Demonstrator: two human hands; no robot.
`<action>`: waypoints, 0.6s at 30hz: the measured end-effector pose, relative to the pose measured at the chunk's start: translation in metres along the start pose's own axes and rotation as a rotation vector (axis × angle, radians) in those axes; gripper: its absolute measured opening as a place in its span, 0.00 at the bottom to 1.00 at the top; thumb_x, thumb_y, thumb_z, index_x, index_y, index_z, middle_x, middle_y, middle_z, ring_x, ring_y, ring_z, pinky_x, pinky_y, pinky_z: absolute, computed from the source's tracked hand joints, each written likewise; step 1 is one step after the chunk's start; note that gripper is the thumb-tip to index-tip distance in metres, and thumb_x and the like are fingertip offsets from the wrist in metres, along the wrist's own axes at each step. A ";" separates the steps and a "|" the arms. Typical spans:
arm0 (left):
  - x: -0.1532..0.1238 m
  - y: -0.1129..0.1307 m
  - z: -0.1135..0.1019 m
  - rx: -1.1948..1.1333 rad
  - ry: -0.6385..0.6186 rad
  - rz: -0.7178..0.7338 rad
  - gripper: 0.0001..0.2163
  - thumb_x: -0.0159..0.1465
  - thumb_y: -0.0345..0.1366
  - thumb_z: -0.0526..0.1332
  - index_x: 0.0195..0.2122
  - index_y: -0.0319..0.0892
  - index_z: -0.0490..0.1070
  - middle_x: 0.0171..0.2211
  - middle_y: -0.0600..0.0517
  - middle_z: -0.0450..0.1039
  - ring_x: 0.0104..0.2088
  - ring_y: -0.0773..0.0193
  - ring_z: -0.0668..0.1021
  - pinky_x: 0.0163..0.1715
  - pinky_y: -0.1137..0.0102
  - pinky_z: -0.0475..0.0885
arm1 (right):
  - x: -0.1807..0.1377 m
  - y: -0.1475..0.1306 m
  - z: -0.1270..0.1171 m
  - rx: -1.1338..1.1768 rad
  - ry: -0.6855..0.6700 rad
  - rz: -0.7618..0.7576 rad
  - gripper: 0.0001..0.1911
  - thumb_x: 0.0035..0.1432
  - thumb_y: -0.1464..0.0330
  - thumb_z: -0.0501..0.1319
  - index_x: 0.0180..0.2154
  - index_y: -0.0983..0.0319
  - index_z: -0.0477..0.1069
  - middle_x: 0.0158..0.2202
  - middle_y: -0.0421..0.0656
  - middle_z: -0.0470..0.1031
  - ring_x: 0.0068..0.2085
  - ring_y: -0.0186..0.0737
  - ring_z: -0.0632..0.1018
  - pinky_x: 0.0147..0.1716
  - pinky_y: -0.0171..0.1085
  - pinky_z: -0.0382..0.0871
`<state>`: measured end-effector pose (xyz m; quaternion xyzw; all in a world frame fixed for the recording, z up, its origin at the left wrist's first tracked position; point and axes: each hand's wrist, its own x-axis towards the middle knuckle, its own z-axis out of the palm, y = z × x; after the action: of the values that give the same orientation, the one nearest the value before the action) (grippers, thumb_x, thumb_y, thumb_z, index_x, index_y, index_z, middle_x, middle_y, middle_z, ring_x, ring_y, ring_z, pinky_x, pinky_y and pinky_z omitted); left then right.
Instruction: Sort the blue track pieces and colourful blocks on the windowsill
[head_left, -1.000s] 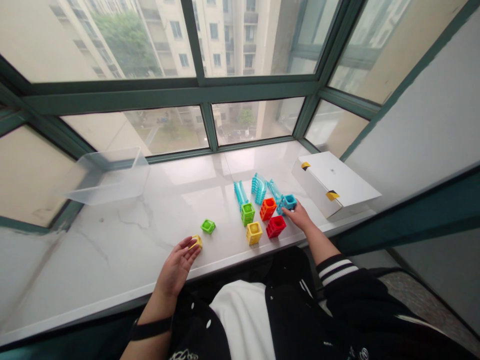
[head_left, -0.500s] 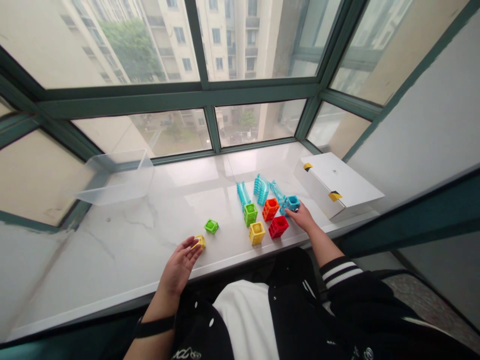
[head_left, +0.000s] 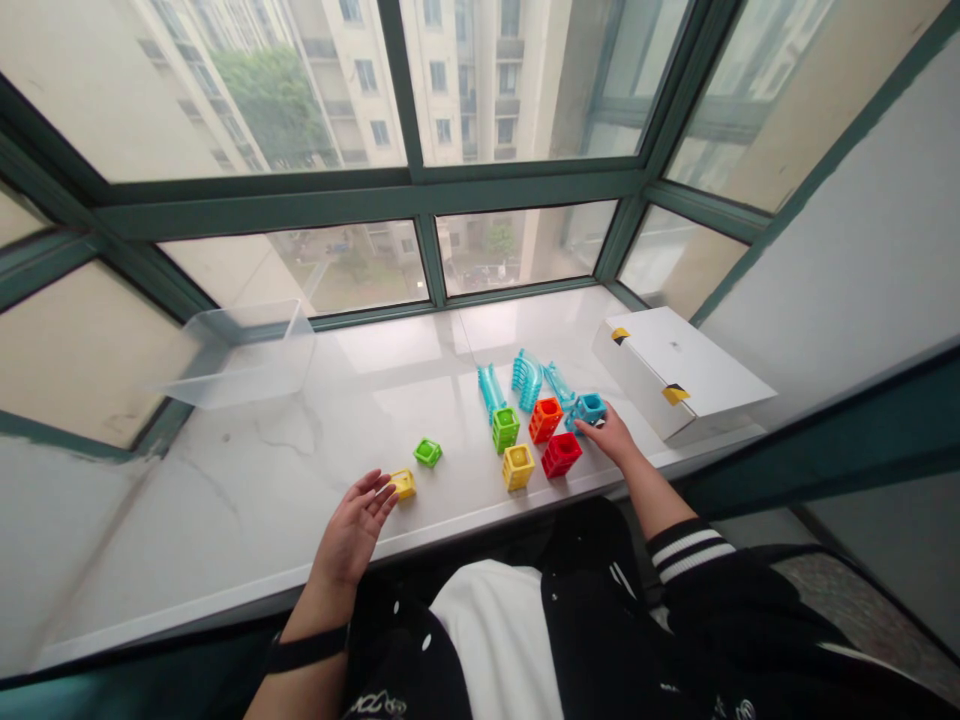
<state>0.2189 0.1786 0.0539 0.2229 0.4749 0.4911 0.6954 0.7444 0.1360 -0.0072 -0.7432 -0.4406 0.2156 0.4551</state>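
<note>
Two hands: both yours, both low on the sill (head_left: pixel 247 490).
Left hand: your left hand (head_left: pixel 352 525) lies at the near edge, palm up, fingers loosely spread; the fingertips touch the yellow piece (head_left: pixel 403 483) and nothing is gripped.
Right hand: your right hand (head_left: pixel 616 438) rests by the blue cube (head_left: pixel 591 407), its fingertips against that cube; you cannot tell whether they pinch it or only touch it.
Cubes, tall: five — one green cube (head_left: pixel 505 428), one orange cube (head_left: pixel 545 419), one yellow cube (head_left: pixel 518 466), one red cube (head_left: pixel 561 453) and the blue one.
Layout: green and orange stand side by side in the far row, yellow and red in the near row; the blue cube sits just right of orange, just beyond red.
Flat pieces: two — the yellow piece at your left fingertips and one green piece (head_left: pixel 427 452) a little farther back, between that piece and the cube group.
Blue tracks: three ridged tracks (head_left: pixel 526 378) lie just behind the cubes, one straight at the left, one curved in the middle, one slanting toward the blue cube.
Boxes: one white box (head_left: pixel 686 370), shut, well right of the cubes, with two yellow-black tabs.
Bins: one clear bin (head_left: pixel 244 355) at the far left of the sill, well apart from everything else.
</note>
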 end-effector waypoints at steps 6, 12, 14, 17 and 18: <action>0.002 0.000 -0.009 0.090 0.041 0.109 0.17 0.56 0.29 0.69 0.47 0.41 0.78 0.48 0.45 0.80 0.49 0.57 0.82 0.54 0.61 0.80 | -0.018 0.009 -0.007 0.006 0.037 0.016 0.51 0.46 0.47 0.73 0.67 0.56 0.61 0.63 0.55 0.72 0.57 0.58 0.77 0.52 0.53 0.76; 0.012 -0.010 -0.017 0.380 0.093 0.294 0.22 0.53 0.35 0.75 0.49 0.44 0.77 0.51 0.45 0.79 0.53 0.53 0.79 0.61 0.54 0.72 | -0.045 0.029 -0.017 0.023 0.030 0.083 0.50 0.47 0.46 0.71 0.67 0.59 0.61 0.62 0.58 0.72 0.57 0.59 0.78 0.50 0.54 0.77; 0.017 -0.015 -0.019 0.488 0.094 0.315 0.22 0.53 0.37 0.75 0.50 0.45 0.77 0.52 0.44 0.78 0.55 0.51 0.78 0.63 0.53 0.70 | -0.053 0.036 -0.021 0.033 0.043 0.111 0.47 0.48 0.46 0.71 0.64 0.60 0.64 0.57 0.57 0.76 0.54 0.58 0.80 0.50 0.53 0.78; 0.025 -0.023 -0.023 0.633 0.084 0.314 0.22 0.54 0.39 0.75 0.50 0.45 0.76 0.56 0.42 0.76 0.59 0.48 0.76 0.63 0.51 0.69 | -0.060 0.042 -0.027 -0.008 0.047 0.150 0.35 0.50 0.47 0.68 0.55 0.59 0.71 0.45 0.50 0.81 0.46 0.53 0.82 0.48 0.51 0.77; 0.028 -0.026 -0.024 0.681 0.081 0.313 0.23 0.54 0.40 0.74 0.51 0.46 0.76 0.57 0.42 0.75 0.60 0.47 0.75 0.63 0.51 0.69 | -0.062 0.042 -0.029 -0.038 0.041 0.159 0.31 0.51 0.47 0.67 0.51 0.58 0.73 0.40 0.47 0.81 0.43 0.52 0.82 0.47 0.50 0.77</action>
<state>0.2119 0.1890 0.0110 0.4917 0.5984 0.4137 0.4785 0.7528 0.0608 -0.0345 -0.7886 -0.3749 0.2276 0.4310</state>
